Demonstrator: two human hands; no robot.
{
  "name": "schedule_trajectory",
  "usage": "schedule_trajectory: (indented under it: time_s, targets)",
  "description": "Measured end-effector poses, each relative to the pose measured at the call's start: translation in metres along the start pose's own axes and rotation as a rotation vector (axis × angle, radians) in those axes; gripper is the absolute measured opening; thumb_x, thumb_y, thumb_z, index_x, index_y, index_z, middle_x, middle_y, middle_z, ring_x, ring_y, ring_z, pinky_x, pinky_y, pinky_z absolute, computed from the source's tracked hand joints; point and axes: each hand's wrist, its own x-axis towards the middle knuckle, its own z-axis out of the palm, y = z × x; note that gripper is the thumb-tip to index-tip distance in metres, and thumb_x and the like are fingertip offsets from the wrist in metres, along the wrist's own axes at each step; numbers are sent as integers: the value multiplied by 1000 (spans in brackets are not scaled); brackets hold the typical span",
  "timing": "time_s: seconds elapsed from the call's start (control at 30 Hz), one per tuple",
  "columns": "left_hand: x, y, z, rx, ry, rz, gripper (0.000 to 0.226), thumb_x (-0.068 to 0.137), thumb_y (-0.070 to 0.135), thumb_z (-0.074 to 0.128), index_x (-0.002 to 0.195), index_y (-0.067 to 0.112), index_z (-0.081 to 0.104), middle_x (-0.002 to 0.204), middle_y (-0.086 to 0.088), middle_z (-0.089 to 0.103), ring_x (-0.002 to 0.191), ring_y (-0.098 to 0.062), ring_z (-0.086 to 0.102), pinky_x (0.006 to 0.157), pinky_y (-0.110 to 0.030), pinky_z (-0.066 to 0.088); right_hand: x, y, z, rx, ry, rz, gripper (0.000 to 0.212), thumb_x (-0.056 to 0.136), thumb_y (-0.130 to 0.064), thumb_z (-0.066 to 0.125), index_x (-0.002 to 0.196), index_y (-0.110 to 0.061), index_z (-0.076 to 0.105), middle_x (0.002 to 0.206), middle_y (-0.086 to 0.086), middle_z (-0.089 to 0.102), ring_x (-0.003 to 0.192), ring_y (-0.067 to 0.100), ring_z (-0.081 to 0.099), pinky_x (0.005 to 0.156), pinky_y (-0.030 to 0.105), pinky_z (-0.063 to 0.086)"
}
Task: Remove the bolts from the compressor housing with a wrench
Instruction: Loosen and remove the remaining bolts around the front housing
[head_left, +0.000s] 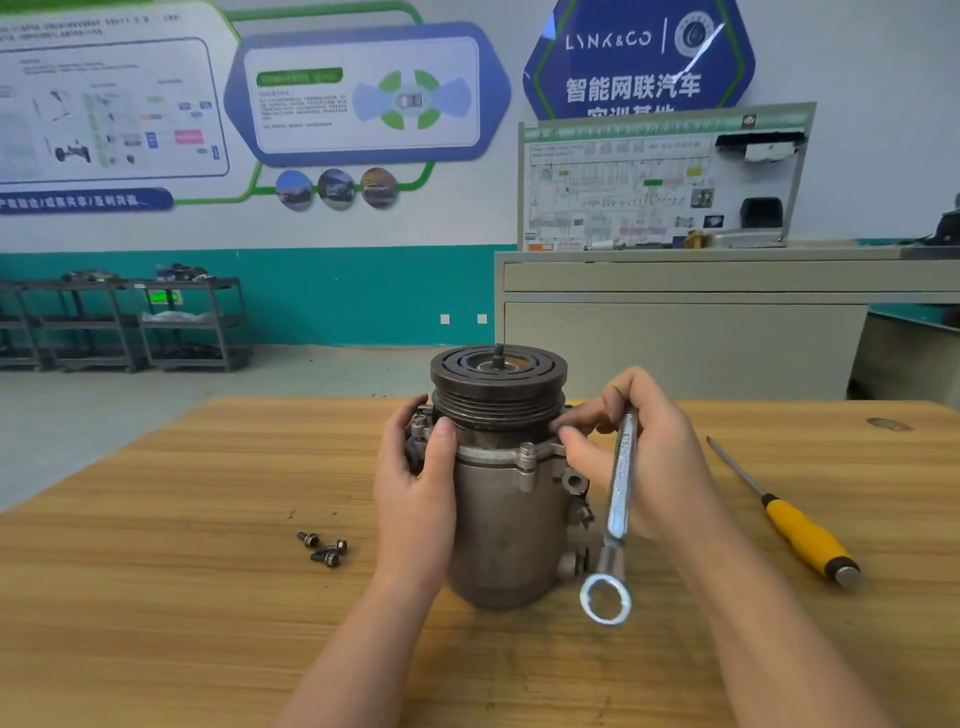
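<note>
Wrench (615, 512): nearest item; silver, ring end hanging low toward the near edge of the bench, shaft slanting up into the right hand.
Right hand (639, 447): fingers curled round the upper shaft of the wrench; fingertips touching the flange of the compressor on its right side.
Left hand (415, 483): wrapped round the left side of the compressor, thumb lying on the flange, fingers curled behind.
Compressor (501, 499): grey metal cylinder, upright, mid-bench between the hands; dark grooved pulley (497, 382) on top with a short threaded stub at its centre.
Fitted bolt (527, 451): one bolt head seated in the front flange lug.
Loose bolts (323, 548): three dark bolts with washers, lying together on the bench left of the compressor.
Screwdriver (789, 519): yellow handle, lying flat toward the right edge, apart from the hands.
Bench (156, 597): wooden top.
</note>
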Motion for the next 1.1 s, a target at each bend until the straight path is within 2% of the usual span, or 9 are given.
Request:
schedule_trajectory:
  time_s: [0.1, 0.17, 0.3, 0.37, 0.53, 0.7, 0.83, 0.97, 1.1]
  targets:
    - [0, 0, 0, -4, -5, 7, 21, 97, 27, 54, 117, 34, 57, 113, 7, 66, 101, 0, 61, 80, -11, 48, 0, -2, 2, -12, -2, -9, 53, 72, -16, 80, 65, -40, 34, 75, -10, 67, 66, -2, 56, 61, 6, 43]
    - [-1, 1, 0, -6, -9, 7, 26, 92, 35, 55, 117, 34, 57, 111, 10, 66, 100, 2, 61, 79, -10, 48, 0, -1, 2, -59, 45, -28, 55, 71, -16, 83, 65, -41, 34, 71, -13, 63, 63, -3, 52, 62, 8, 43]
    - [-1, 1, 1, -12, -3, 13, 27, 90, 37, 54, 117, 34, 57, 111, 9, 66, 102, -1, 61, 85, -19, 47, 0, 2, 0, -50, 44, -26, 58, 74, -1, 76, 64, -41, 36, 72, -13, 68, 67, -4, 58, 62, 5, 43]
    - [-1, 1, 1, -13, -5, 11, 27, 87, 40, 54, 114, 36, 58, 110, 10, 66, 102, 0, 61, 85, -18, 47, 0, 2, 0, -17, 17, -12, 57, 76, 2, 71, 64, -41, 35, 76, -9, 70, 72, -4, 60, 63, 4, 43]
    - [0, 2, 1, -28, -5, 1, 31, 82, 45, 53, 112, 38, 58, 109, 11, 67, 102, -1, 62, 86, -20, 48, 0, 0, 1, -31, 39, -32, 55, 72, -11, 82, 66, -38, 33, 73, -12, 66, 68, -4, 56, 65, 5, 43]
    - [-1, 1, 1, -18, -3, -1, 18, 96, 30, 54, 112, 38, 58, 108, 11, 67, 100, 0, 62, 82, -16, 48, 0, 3, 1, -29, 24, -13, 57, 75, 0, 71, 63, -41, 34, 76, -10, 69, 77, -2, 62, 65, 5, 44]
    - [-1, 2, 1, -15, -8, 7, 20, 98, 25, 52, 114, 35, 57, 108, 12, 66, 100, 0, 62, 83, -17, 49, -1, 0, 3, -2, 16, -24, 55, 73, -10, 79, 65, -42, 35, 75, -11, 65, 66, -4, 56, 60, 5, 44]
    - [-1, 2, 0, -18, -13, 8, 19, 97, 28, 54, 114, 35, 57, 107, 12, 67, 99, 0, 62, 79, -11, 49, -2, -2, 3, -64, 46, -57, 55, 74, -9, 79, 66, -42, 36, 66, -14, 58, 56, -1, 51, 55, 9, 44]
    - [-1, 1, 0, -23, -17, 20, 19, 94, 32, 54, 111, 39, 58, 102, 18, 68, 97, 4, 61, 75, -7, 46, -3, -2, 5, -86, 34, -68, 54, 77, -2, 73, 66, -39, 35, 65, -13, 54, 56, 2, 47, 58, 20, 47]
